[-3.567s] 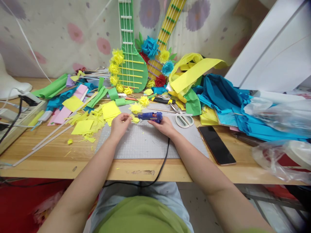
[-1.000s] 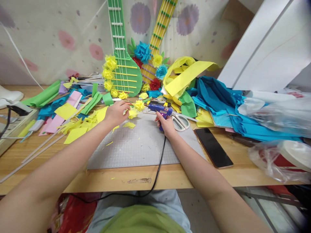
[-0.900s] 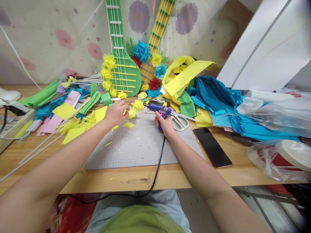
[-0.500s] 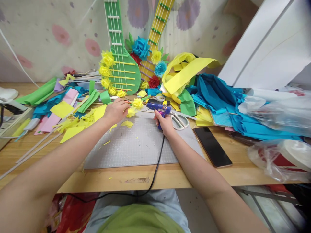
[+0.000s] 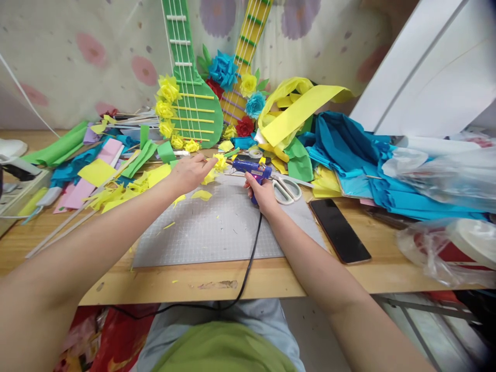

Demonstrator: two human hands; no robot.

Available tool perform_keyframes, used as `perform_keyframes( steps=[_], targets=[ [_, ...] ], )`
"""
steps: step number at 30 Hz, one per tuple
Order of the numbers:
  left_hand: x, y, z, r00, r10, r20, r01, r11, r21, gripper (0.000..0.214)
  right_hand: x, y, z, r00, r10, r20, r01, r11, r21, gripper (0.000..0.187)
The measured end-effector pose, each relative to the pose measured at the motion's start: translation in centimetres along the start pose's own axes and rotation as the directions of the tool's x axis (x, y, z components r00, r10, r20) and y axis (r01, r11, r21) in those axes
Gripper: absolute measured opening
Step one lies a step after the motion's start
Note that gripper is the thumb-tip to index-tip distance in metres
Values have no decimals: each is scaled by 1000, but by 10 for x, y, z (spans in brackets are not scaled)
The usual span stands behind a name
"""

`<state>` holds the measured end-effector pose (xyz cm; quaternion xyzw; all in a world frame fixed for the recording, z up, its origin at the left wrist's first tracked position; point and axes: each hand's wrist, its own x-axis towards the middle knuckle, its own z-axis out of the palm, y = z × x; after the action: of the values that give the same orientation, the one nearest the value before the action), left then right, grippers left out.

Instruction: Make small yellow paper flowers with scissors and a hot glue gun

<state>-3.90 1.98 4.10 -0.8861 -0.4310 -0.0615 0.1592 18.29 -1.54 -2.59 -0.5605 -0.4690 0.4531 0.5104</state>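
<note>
My right hand [image 5: 261,192] is wrapped around the handle of a blue hot glue gun [image 5: 248,168], its nozzle pointing left. Just left of the nozzle is a yellow paper flower [image 5: 220,162], with the fingers of my left hand [image 5: 189,173] closed at its near side; the exact grip is partly hidden. Yellow paper pieces [image 5: 201,195] lie below on a grey cutting mat [image 5: 217,235]. White-handled scissors [image 5: 287,191] rest right of the glue gun.
Behind stand a green paper guitar [image 5: 197,116] with yellow flowers and a yellow one [image 5: 248,46]. Blue crepe paper [image 5: 341,144] is heaped at right, near a phone [image 5: 341,231]. Scraps and long sticks [image 5: 64,235] lie at left. The gun's black cord [image 5: 251,253] crosses the mat.
My left hand's fingers have shifted right, closer to the yellow flower, with the index finger stretched further. The right hand keeps the glue gun in nearly the same place. The view has tilted slightly.
</note>
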Motion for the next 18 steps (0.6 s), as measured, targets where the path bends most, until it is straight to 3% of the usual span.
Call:
perform_keyframes(
  steps=[8,14,18],
  targets=[
    [3,11,-13,983,58,172,-77,991,108,45,-5,-8,1,1000,0,14,0,999,41,42],
    [-2,12,-15,983,23,180,-18,999,-27,63,-5,-8,1,1000,-4,11,3,997,81,41],
    [-11,7,-24,978,-61,197,97,980,-176,74,-3,-4,1,1000,-12,2,12,997,77,41]
  ],
)
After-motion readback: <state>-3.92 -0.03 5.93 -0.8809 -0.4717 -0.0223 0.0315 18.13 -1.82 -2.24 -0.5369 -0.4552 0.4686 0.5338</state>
